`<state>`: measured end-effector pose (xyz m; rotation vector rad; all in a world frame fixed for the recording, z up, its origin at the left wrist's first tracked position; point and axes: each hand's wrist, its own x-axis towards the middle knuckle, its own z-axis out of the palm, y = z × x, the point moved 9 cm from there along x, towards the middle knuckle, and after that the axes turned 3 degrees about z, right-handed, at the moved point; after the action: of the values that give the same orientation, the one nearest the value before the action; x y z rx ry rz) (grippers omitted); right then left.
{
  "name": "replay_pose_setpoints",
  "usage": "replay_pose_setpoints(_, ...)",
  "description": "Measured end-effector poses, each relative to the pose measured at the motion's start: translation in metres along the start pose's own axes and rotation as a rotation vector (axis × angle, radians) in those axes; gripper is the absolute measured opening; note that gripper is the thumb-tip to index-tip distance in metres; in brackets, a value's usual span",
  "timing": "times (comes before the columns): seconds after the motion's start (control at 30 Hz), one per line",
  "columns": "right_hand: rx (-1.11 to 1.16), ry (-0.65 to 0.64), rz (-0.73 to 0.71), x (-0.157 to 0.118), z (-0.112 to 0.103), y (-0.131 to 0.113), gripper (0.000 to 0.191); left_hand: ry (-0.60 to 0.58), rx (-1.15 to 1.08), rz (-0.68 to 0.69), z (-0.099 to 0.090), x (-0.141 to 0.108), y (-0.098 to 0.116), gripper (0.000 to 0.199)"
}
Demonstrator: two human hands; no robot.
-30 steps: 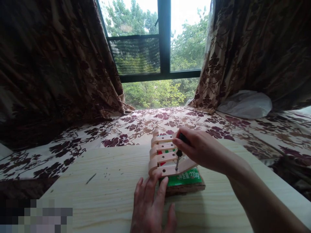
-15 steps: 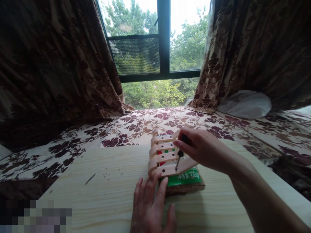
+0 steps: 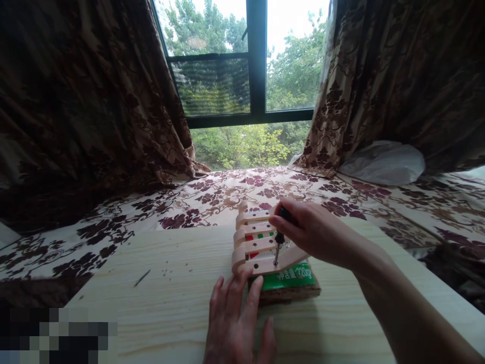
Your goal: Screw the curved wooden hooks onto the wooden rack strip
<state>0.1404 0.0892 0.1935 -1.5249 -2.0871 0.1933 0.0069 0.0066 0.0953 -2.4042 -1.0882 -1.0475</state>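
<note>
My right hand is closed round the dark handle of a screwdriver. The screwdriver's metal tip meets a screw hole in the nearest bar of a slatted wooden piece. This pale piece has several bars with dark holes and rounded left ends. It rests on a green package with white lettering, whose lower side looks brown. My left hand lies with fingers spread, its fingertips against the near left edge of the wooden piece and the package. Part of the piece's right side is behind my right hand.
Beneath everything is a pale wooden board. A thin dark stick and small dark crumbs lie on its left. Behind it spreads a floral cloth, with a white plastic bag at back right. Curtains flank a window.
My right hand has shifted slightly and the screwdriver stands a little more upright, its tip still at the same hole. My left hand stays in place.
</note>
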Motion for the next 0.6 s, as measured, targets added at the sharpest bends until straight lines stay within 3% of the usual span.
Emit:
replay_pose_setpoints(0.13, -0.065, 0.032, 0.062, 0.003, 0.003, 0.003, 0.027, 0.002, 0.022, -0.002, -0.003, -0.001, 0.002, 0.047)
replay_pose_setpoints(0.3, -0.068, 0.020, 0.028, -0.001, 0.007, 0.005, 0.031, -0.042, 0.238, 0.049, -0.039, -0.022, -0.006, 0.051)
replay_pose_setpoints(0.5, -0.010, 0.058, -0.006, 0.003, 0.011, 0.020, 0.046, -0.151, 0.629, -0.152, -0.117, -0.084, -0.075, 0.058)
replay_pose_setpoints(0.6, -0.014, 0.086, -0.062, 0.002, 0.012, 0.019, 0.052, -0.258, 0.792, -0.256, -0.140, -0.120, -0.107, 0.056)
